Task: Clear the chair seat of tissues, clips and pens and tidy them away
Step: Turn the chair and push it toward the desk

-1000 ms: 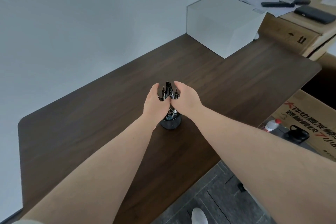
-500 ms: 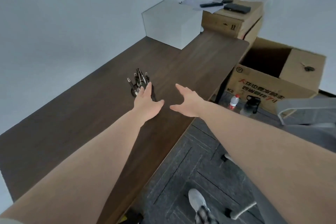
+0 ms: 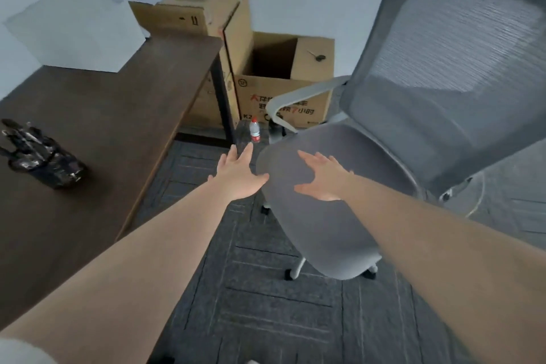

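Note:
A grey office chair with a mesh back stands at the right; its seat (image 3: 339,224) shows bare grey fabric with nothing lying on it. My right hand (image 3: 323,177) hovers open over the seat's front left part, palm down. My left hand (image 3: 237,176) is open too, fingers spread, just left of the seat's edge over the floor. A dark pen holder (image 3: 44,156) packed with several pens stands blurred on the brown desk (image 3: 118,133) at the left.
A white box (image 3: 76,32) sits at the desk's far end. Cardboard boxes (image 3: 283,91) stand behind the desk, one open on top. A small bottle with a red cap (image 3: 254,130) stands on the grey carpet by the chair's armrest (image 3: 295,100).
Both hands left the pen holder on the desk and swung right to the chair. The view turned from the desk to the chair seat.

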